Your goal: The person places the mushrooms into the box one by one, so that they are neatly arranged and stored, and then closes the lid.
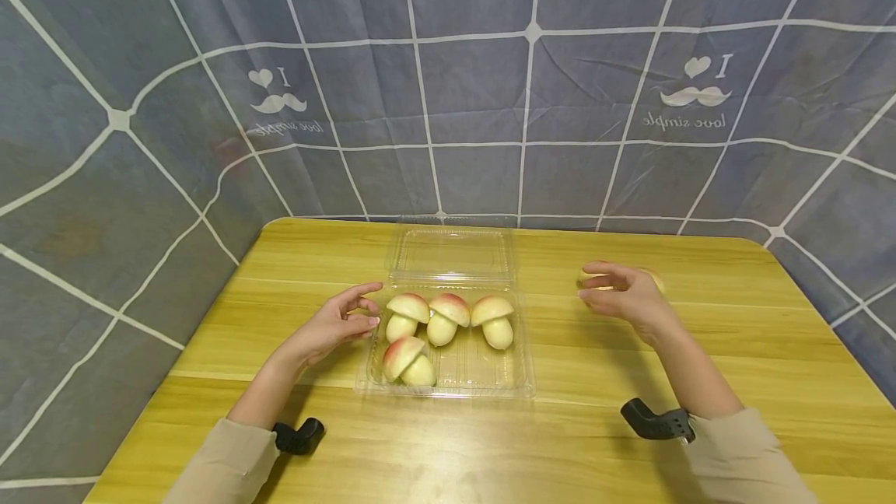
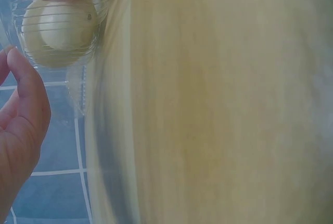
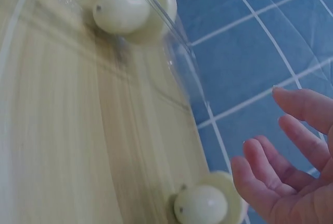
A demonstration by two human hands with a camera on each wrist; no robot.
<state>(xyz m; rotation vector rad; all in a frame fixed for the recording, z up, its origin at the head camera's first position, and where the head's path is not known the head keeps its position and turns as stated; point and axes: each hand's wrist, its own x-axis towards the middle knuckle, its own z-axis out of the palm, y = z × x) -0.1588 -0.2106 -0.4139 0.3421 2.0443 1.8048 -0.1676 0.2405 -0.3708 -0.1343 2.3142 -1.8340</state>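
A loose cream-and-pink mushroom-shaped bun (image 1: 654, 280) is lying on the yellow wooden surface (image 1: 735, 348), just beyond the right hand (image 1: 623, 298), whose relaxed, spread fingers are holding nothing. The left hand (image 1: 339, 325) is resting, loosely spread, beside the clear plastic clamshell tray (image 1: 448, 387), farther away.

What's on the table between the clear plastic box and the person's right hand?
Nothing: in the head view, only bare yellow wooden table separates the clear plastic box from the right hand.

Light wooden desk (image 1: 630, 442) with rounded far corners, nothing fancy. Behind and around it hangs a grey-blue cloth backdrop (image 1: 476, 84) with a white grid, plus "I love simple" mustache prints (image 1: 694, 96) at far left and right.
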